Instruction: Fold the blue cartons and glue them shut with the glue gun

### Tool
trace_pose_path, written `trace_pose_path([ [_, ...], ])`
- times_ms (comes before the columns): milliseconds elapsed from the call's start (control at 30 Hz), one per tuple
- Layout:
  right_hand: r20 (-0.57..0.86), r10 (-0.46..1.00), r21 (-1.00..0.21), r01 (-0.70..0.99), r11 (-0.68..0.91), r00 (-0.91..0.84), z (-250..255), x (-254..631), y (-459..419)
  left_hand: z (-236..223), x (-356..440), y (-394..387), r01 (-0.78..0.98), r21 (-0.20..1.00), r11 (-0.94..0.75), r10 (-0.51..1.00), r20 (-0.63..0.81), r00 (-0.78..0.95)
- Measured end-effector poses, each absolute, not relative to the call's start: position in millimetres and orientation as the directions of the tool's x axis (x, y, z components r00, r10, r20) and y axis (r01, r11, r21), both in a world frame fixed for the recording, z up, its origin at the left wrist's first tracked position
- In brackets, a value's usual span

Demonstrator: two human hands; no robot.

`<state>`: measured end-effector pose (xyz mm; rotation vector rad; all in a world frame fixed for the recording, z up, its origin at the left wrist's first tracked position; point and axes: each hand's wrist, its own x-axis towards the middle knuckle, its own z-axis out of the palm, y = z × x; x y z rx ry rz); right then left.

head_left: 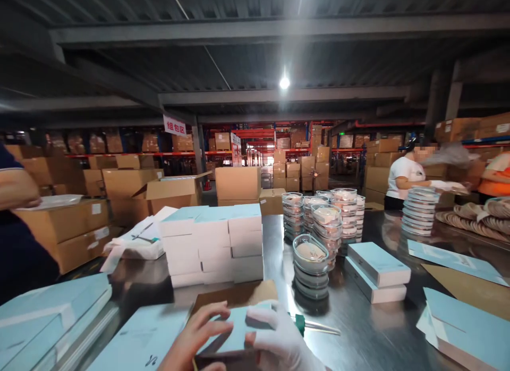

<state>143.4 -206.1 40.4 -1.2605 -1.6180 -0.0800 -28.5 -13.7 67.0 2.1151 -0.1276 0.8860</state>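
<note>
A light-blue cardboard box (235, 328) lies low in the middle, just in front of me, with a brown cardboard piece (235, 293) behind it. My left hand (199, 331) is bare and curves over the box's left side, fingers slightly apart on its top. On the right side, my right hand (281, 334) wears a white glove with the thumb tip uncovered, and its bent fingers grip the box. The lower parts of both hands run out of view. Beside the right hand lies a metal tool with a green part (300, 325).
Stacked white-and-blue boxes (215, 249) stand ahead. Glass dishes (311, 264) are piled to their right, near two blue boxes (378, 264). Flat blue cartons (470, 323) lie right, larger blue boxes (51, 318) left. Co-workers (406, 174) stand at both sides.
</note>
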Motion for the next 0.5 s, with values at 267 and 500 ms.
trace_pose_path([
  [267, 0.662, 0.609, -0.386, 0.895, -0.224, 0.437, 57, 280, -231, 95, -35, 14, -0.103, 0.745, -0.659, 0.530, 0.557, 0.639],
  [500, 0.638, 0.515, -0.123, 0.735, -0.666, 0.573, 44, 392, -260, 30, 17, -10, -0.297, 0.932, 0.208, 0.748, 0.045, 0.662],
])
